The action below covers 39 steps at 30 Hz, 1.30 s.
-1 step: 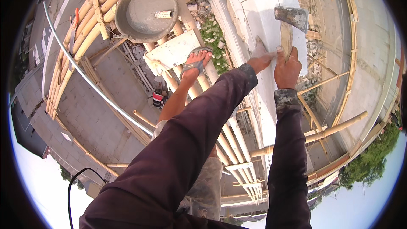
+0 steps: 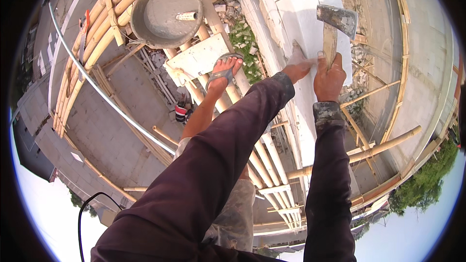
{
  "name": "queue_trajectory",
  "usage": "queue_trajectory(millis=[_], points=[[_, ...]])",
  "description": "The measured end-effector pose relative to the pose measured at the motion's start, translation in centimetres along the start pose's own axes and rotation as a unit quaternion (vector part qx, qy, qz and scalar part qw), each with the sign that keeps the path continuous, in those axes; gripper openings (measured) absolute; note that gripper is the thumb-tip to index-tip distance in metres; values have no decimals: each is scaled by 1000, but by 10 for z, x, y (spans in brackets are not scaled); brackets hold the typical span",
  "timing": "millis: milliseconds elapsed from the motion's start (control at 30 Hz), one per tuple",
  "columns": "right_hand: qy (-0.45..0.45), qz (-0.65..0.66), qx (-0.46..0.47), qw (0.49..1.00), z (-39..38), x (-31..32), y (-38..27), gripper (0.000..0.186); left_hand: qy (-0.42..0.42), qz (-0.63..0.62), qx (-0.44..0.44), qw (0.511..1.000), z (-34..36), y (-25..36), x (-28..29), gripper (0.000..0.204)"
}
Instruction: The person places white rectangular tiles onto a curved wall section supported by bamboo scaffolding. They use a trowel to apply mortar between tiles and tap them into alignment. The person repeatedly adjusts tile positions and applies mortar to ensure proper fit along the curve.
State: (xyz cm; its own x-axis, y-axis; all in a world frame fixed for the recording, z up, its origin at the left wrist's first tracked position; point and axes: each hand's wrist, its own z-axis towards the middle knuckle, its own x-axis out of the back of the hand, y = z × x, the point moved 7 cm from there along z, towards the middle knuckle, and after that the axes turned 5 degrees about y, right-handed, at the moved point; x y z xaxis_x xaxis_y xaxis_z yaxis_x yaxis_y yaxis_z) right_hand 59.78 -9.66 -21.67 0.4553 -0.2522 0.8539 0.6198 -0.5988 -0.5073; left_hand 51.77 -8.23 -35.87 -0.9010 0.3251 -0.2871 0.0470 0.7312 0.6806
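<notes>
My right hand (image 2: 329, 80) is closed round the wooden handle of a hammer (image 2: 330, 39). Its broad, mortar-stained metal head lies over the right part of a pale block (image 2: 310, 29) on top of the wall. Just left of it, my left hand (image 2: 298, 65) rests on the block's upper face, dusty, fingers stretched out and holding nothing. Part of that hand is hidden behind its own wrist and sleeve.
A round tub (image 2: 167, 12) of grey mortar with a short handle in it stands on the bamboo scaffold (image 2: 92, 53) at left. My sandalled foot (image 2: 224, 73) stands on a board (image 2: 199, 58). Rubble and plants (image 2: 242, 43) lie in the gap beside the wall. A saw (image 2: 85, 29) hangs at far left.
The hammer's head has tipped slightly to the right, turning with its handle in my right hand. My left hand has stayed in place.
</notes>
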Motion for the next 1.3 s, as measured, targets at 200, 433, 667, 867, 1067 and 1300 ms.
queue_trajectory(millis=[200, 433, 667, 867, 1067, 1300], points=[[-42, -38, -39, 998, 4, -6, 5, 28, -25, -115, 9, 993, -9, 11, -4, 112], [-34, 174, -176, 968, 14, 0, 15, 29, -35, -24, 52, 998, 4, -4, 0, 113], [-102, 148, -179, 967, 33, -9, 10, 32, -42, -146, -15, 988, 3, 5, -5, 113], [-19, 133, -131, 982, 30, 0, 9, 35, -65, -163, 8, 984, -2, 7, -6, 109], [-71, 136, -151, 977, 26, -15, 19, 34, -3, -222, -13, 975, -7, 11, -6, 104], [-68, 44, -78, 994, 28, -19, 18, 38, -46, -127, 32, 990, -7, 9, -6, 105]])
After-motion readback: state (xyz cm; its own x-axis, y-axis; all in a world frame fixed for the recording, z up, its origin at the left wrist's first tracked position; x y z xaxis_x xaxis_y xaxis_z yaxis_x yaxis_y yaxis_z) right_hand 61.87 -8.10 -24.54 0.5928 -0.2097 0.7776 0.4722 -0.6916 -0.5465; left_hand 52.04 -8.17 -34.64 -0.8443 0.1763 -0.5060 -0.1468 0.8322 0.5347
